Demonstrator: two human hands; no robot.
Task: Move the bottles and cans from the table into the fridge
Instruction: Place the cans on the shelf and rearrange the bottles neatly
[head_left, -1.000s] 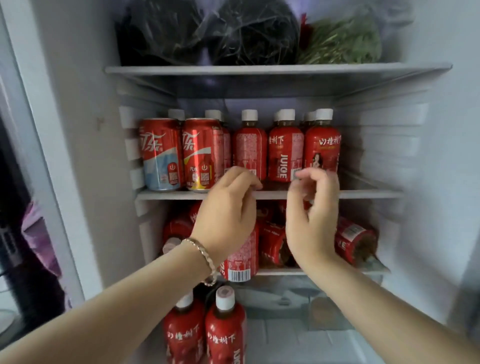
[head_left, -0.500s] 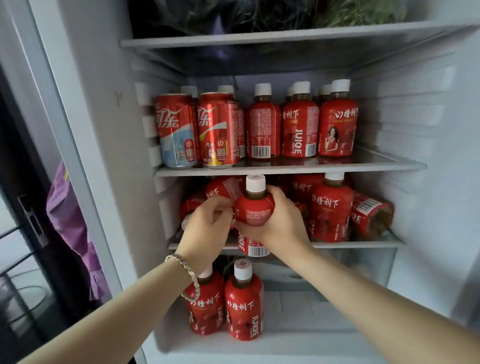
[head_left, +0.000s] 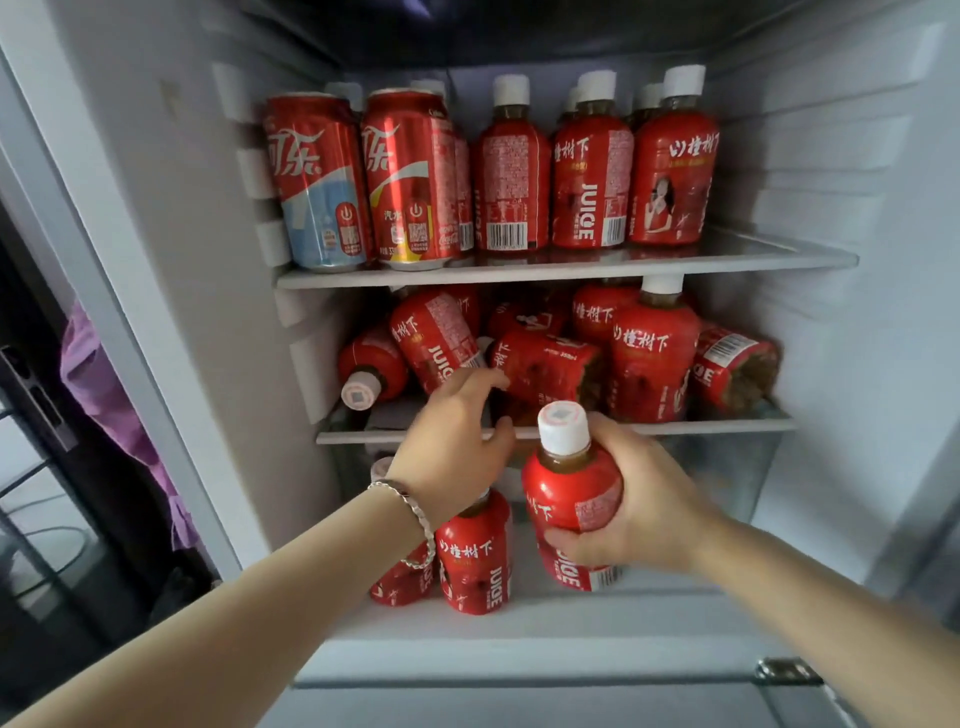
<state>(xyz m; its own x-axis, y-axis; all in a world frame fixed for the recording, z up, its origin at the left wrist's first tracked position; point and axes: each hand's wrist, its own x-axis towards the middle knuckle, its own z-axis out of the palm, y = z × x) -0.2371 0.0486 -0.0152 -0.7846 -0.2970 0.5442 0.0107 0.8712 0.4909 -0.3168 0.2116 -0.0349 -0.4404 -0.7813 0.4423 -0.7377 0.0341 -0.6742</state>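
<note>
Bottle work at the open fridge (head_left: 831, 156): my right hand (head_left: 639, 514) is wrapped firmly around a red juice bottle (head_left: 571, 499), fingers round its label and its white cap pointing straight up, so the long axis stands vertical. The bottle hangs just in front of and slightly below the front edge of the middle shelf (head_left: 701, 427), off any surface. The shelf lies up and away from that hand, and it is crowded. A toppled bottle (head_left: 550, 364) sprawls across it, long axis running roughly left to right, its brown base turned right toward an upright neighbour (head_left: 652, 353). My left hand (head_left: 452, 431) is the nearer one to that fallen bottle, with fingers reaching its left end and thumb at the shelf edge. Motion blur there keeps me from telling whether it grips the bottle or only touches it. As I judge it, the held bottle has no standing room until the fallen one is shifted or righted. Cans (head_left: 322, 182) line the shelf above, beside a row of upright bottles.
</note>
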